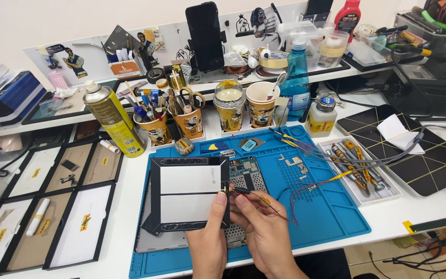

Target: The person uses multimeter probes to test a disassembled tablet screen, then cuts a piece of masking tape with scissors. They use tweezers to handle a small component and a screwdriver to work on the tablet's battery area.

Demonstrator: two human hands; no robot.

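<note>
An opened tablet lies on the blue work mat [331, 212]. Its flat silver battery pack with black edging [187, 194] is tilted up off the tablet body, whose green circuit board [247, 173] shows to the right. My left hand [210, 235] grips the battery pack's lower right edge, thumb on top. My right hand [264, 230] pinches a thin probe tip [241, 190] with red and black wires [295, 199] against the battery's right edge, where a small connector sits.
A yellow spray can [112, 119], cups of tools [189, 120] and a blue spray bottle [295, 85] stand behind the mat. A tray of screwdrivers [357, 168] lies right. Black-framed panels [78, 222] lie left, a black solar-like panel [419, 155] far right.
</note>
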